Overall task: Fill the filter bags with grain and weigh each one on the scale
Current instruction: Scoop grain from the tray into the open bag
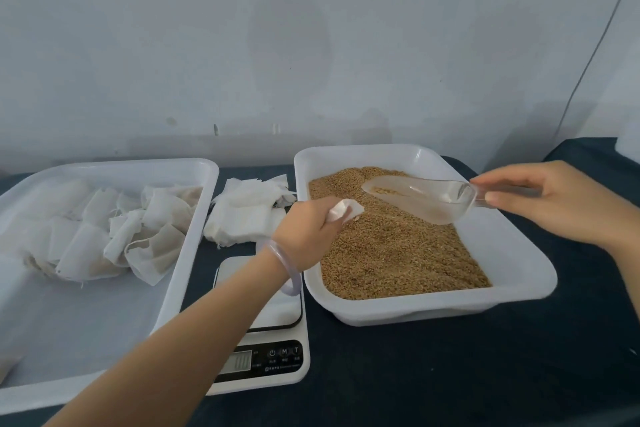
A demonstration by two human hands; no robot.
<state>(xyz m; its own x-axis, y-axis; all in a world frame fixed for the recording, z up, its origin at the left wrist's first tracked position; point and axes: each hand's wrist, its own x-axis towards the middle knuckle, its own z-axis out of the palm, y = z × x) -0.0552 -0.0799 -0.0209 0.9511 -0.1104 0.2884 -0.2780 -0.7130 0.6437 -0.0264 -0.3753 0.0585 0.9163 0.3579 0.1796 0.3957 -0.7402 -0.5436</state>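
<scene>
1. Nearest the person, the scale (pixel 270 336) stands on the dark table cover (pixel 450 374) with nothing on its platform. Its display is too blurred to read.
2. To the left, a white tray (pixel 188 250) holds a heap of filled bags (pixel 104 239), which suggests the task is well under way.
3. The left hand (pixel 304 232) reaches over the scale, a clear bangle (pixel 284 267) on its wrist. It pinches one filter bag (pixel 344 210) over the left edge of the grain (pixel 391 246). Whether the bag's mouth is open cannot be told.
4. The grain lies in a second white tray (pixel 433 308), just right of the scale.
5. The right hand (pixel 554 204) grips the handle of a clear scoop (pixel 426 198). The scoop hangs above the grain, pointing at the bag, with only a few kernels in its bowl.
6. A pile of empty bags (pixel 249 211) lies on the cover between the two trays, further back.
7. The step in hand appears to be filling this bag. The next move likely calls for dipping the scoop for a proper load, spreading the bag's mouth and tipping the grain in over the tray so spills fall back. The bag then goes onto the scale.
</scene>
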